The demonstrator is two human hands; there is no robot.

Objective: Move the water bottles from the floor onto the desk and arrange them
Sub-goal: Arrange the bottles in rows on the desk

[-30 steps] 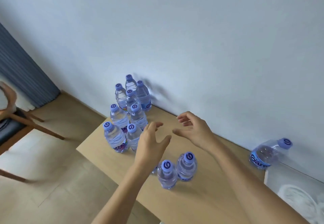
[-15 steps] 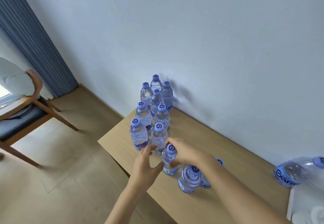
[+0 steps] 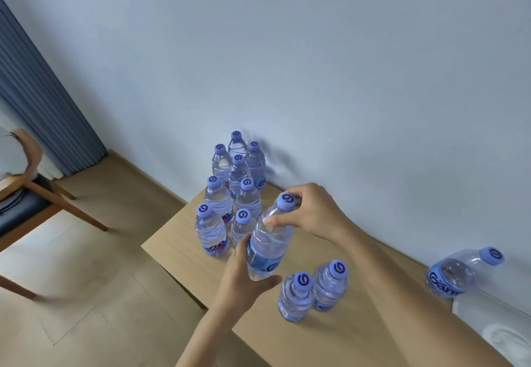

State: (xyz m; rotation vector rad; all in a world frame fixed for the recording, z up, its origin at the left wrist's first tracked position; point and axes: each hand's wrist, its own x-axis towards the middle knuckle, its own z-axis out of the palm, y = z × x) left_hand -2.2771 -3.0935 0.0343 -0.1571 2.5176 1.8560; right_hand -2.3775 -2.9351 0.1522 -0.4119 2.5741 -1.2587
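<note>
A clear, purple-capped water bottle (image 3: 268, 241) tilts between both hands. Beyond the left hand (image 3: 244, 277), eight bottles (image 3: 232, 191) stand clustered upright on the desk (image 3: 184, 249); two bottles (image 3: 313, 290) stand beneath the right forearm.

Both forearms are bare up to the frame's lower edge (no sleeve, cuff or glove shows). The left hand (image 3: 244, 277) and right hand (image 3: 311, 211) carry no rings, watch or bands.

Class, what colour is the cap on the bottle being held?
The cap is light purple with a dark swirl logo, seen in the head view.
</note>
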